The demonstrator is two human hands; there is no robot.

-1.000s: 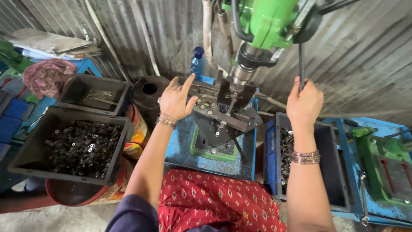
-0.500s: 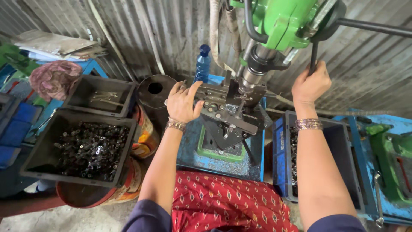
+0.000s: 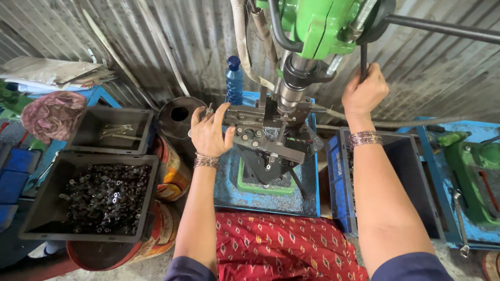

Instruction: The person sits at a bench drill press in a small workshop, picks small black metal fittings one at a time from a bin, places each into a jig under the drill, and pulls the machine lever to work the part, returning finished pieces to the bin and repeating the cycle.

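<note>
Nearest the camera lies a red patterned cloth (image 3: 281, 244) over the person's lap, with both dark-sleeved forearms reaching up and away from it. To the left of the lap a black plastic tray full of small dark metal parts (image 3: 99, 198) rests on a round red and yellow drum (image 3: 166, 218); beyond it a second black tray holding a few bright metal pieces (image 3: 112, 130) sits beside a dark round can with a hole in its top (image 3: 179, 114). To the right of the lap stands a blue plastic crate (image 3: 364, 182), dark parts showing along its inner left wall. Farther out, the left hand (image 3: 211, 132), banded at the wrist, lies with fingers spread wide on the left end of the grey steel jig (image 3: 265, 138) clamped on the blue machine table (image 3: 271, 192), directly under the spindle of the green drill press (image 3: 312, 26). The right hand (image 3: 364, 91), also wearing bangles, is closed in a fist around the thin black feed lever (image 3: 363, 57) hanging from the press head. Behind the jig a blue plastic bottle (image 3: 234, 80) stands against the corrugated metal wall (image 3: 156, 41), and a pink crumpled cloth (image 3: 52, 112) lies far left.
</note>
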